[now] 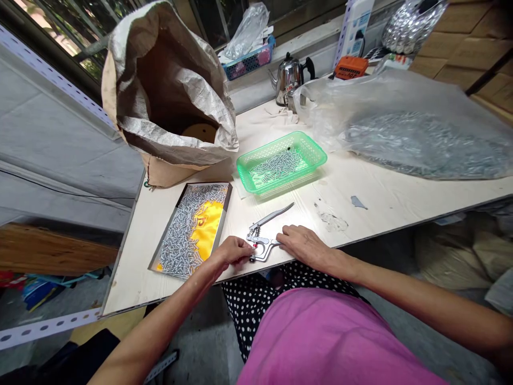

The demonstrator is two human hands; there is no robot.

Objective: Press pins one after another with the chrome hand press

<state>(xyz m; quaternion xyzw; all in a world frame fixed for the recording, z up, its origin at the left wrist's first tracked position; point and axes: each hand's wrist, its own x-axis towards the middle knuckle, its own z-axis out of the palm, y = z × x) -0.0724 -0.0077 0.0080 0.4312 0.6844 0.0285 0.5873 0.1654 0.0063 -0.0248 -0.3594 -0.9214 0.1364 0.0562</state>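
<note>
A pair of silver snap-fastener pliers [264,240] lies near the table's front edge, its handles spread apart, with a dark spring and a small red part by the jaw. My right hand [302,245] is closed over the end of the lower handle. At the jaw, the fingertips of my left hand [234,251] are pinched together; what they hold, if anything, is too small to make out. Left of that hand, a shallow tray [224,214] holds many small silver metal pieces over a yellow sheet. Beyond the pliers stands a green plastic basket [242,179] with more such pieces.
A large open woven sack [132,91] stands at the back left. A clear plastic bag [420,128] full of small pieces covers the right side. Behind are a steel kettle [288,80], an orange device [350,68] and cardboard boxes [460,48]. A grey scrap [358,202] lies at right.
</note>
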